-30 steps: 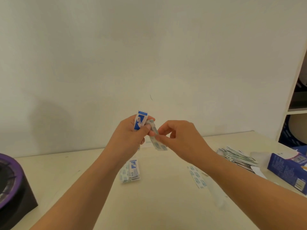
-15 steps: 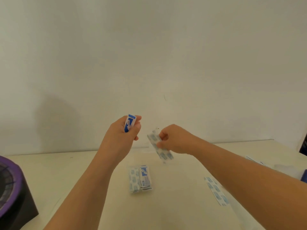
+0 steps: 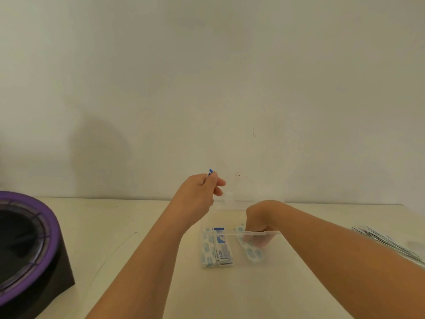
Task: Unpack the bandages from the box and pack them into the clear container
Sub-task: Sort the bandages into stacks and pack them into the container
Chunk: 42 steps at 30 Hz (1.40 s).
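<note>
Placement step, as I read it: right hand (image 3: 259, 223) is down inside container (image 3: 274, 232), with fingers (image 3: 261, 242) below the rim and blurred through the clear wall. They sit at the upper end of strip (image 3: 253, 250), which lies slanted on the container floor. Cannot tell whether they pinch strip or only touch it. Left hand (image 3: 199, 195) hovers above the container's far-left edge, thumb and forefinger pinched on one bandage (image 3: 210, 172) (only the blue tip shows). Stack (image 3: 216, 248) sits in the container's left half, apart from strip.

To do it well:
- Lay strip flat and parallel to stack, then nudge it against stack so the right half is free for more.
- Release low, no drop; wrappers look light and likely skid.
- Lift the hand straight up, clear of the rim (container looks light, could shift).
- Left's bandage goes in next, same orientation.

Pile (image 3: 391, 241) at right on table (image 3: 103, 226) is not in yet, so plenty of the task is left.
</note>
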Available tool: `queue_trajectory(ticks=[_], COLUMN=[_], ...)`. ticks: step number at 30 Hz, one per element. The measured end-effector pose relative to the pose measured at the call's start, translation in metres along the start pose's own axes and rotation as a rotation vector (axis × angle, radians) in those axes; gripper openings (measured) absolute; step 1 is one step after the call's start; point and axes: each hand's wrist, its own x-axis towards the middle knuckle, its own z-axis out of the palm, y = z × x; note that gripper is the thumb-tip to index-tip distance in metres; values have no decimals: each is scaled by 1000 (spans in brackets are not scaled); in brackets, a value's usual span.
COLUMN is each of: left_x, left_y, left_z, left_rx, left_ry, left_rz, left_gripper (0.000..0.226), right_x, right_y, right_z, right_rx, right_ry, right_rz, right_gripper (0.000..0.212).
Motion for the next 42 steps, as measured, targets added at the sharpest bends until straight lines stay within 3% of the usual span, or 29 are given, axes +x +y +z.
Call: queue_trajectory(ticks=[3, 8, 14, 17, 20, 30, 34, 36, 39, 42], left_x=[1, 2, 4, 5, 5, 4, 5, 5, 6, 5], left_y=[-1, -6, -10, -10, -11, -10, -10, -9, -8, -10], left_z=[1, 4, 7, 8, 8, 8, 8, 8, 8, 9], left_rx=[-8, -33, -36, -29, -24, 6, -21, -82, -194, -178], left_ry=[-9, -55, -63, -62, -64, -59, -51, -49, -67, -110], left_rz=[3, -7, -17, -43, -58, -64, -82, -106, -123, -67], left_gripper=[35, 33, 32, 33, 34, 33, 30, 28, 26, 28], right_x=[1, 2, -5, -5, -3, -12, -17, -23, -35, -49], right_y=[-5, -10, -11, -9, -6, -9, -5, -3, -2, -3], right_z=[2, 5, 5, 6, 6, 4, 1, -6, -24, -35], right_rx=[108, 15, 38, 44, 64, -169, 23, 115, 347, 786], right_ry=[-16, 61, 63, 61, 52, 106, 7, 66, 220, 90], right_rz=[-7, -52, -77, -79, -86, -157, -121, -143, -361, -579], right_gripper=[22, 46, 38, 23, 24, 43, 27, 22, 27, 25])
